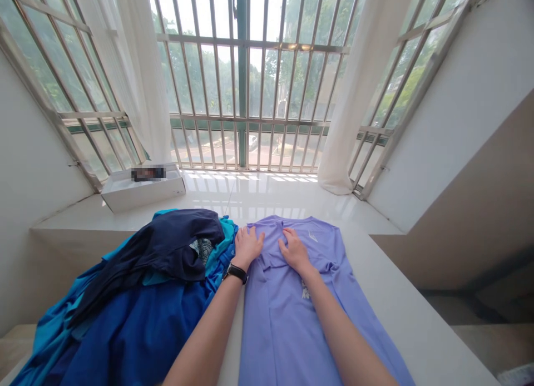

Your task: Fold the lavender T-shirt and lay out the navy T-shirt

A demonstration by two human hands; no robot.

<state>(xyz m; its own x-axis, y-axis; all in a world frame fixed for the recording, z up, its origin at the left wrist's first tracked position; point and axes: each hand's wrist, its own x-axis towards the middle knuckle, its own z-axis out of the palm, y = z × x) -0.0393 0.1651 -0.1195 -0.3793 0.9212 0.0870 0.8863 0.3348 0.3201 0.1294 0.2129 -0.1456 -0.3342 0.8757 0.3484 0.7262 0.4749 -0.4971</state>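
Note:
A lavender short-sleeved T-shirt [277,325] lies spread flat on a white counter [417,319], its collar pointing away from me. My left hand [248,247], with a black watch [236,273] on the wrist, rests on the shirt's near-left shoulder by the collar. My right hand [295,251] lies on the shirt's upper chest, fingers reaching toward the neckline. Neither hand appears to grip the fabric. Left of the shirt, touching my left forearm, is a heap of crumpled clothes [137,330] in navy, royal blue and teal.
A white open box [144,199] holding a blurred object stands on the glossy white window ledge [250,197] beyond the counter. Barred windows [242,80] and sheer white curtains [346,124] stand behind it. The counter's right edge runs diagonally toward me, with a drop to the floor beyond.

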